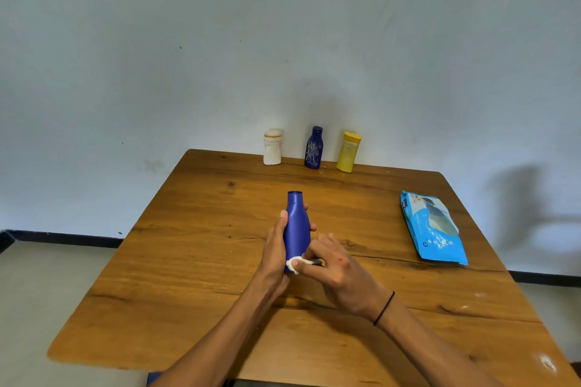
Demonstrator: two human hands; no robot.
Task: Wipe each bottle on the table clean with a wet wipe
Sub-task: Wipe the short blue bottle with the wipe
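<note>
Left hand (276,248): it grips the blue bottle (296,229) upright over the worktop (195,261).
Right hand (338,270): it pinches a white wipe (297,263) against the bottle's lower part.
Far edge: white bottle (272,146), dark blue bottle (314,148), yellow bottle (348,151).
Right side: wipes pack (432,228).

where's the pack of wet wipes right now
In the head view, the light blue plastic wet wipe pack lies flat on the right side of the wooden table, right of the hands and nearer than the yellow bottle.
</note>
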